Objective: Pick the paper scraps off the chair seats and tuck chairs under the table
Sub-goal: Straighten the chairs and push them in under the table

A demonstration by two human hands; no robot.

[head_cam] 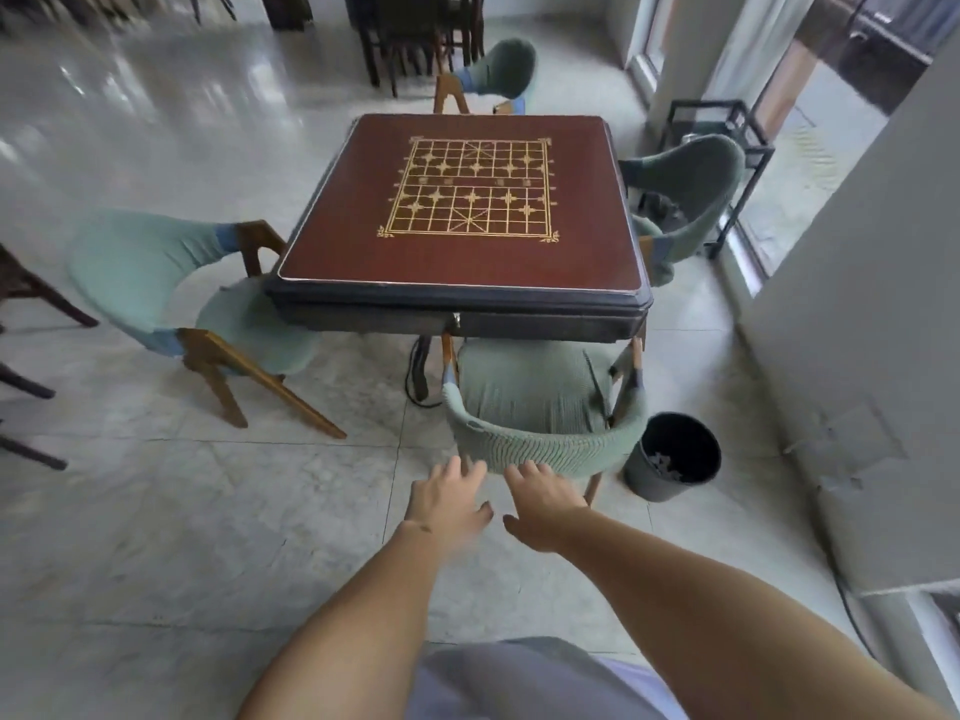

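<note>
A square brown table (pixel 582 252) with a gold chess grid stands in the middle. The near green chair (pixel 540 397) faces it, its seat partly under the table's front edge and bare of scraps. My left hand (pixel 451 498) and my right hand (pixel 543 504) reach side by side toward its curved backrest, fingers spread, fingertips at or just short of the rim. The left chair (pixel 156 272) stands angled, its seat only partly under the table. The right chair (pixel 691 200) and the far chair (pixel 498 70) sit close to the table.
A dark bin (pixel 675 459) with pale scraps inside stands on the floor just right of the near chair. A white wall (pixel 857 356) runs along the right. Dark wooden chair legs (pixel 31 314) show at the left edge, and a black metal rack (pixel 727 148) behind the right chair.
</note>
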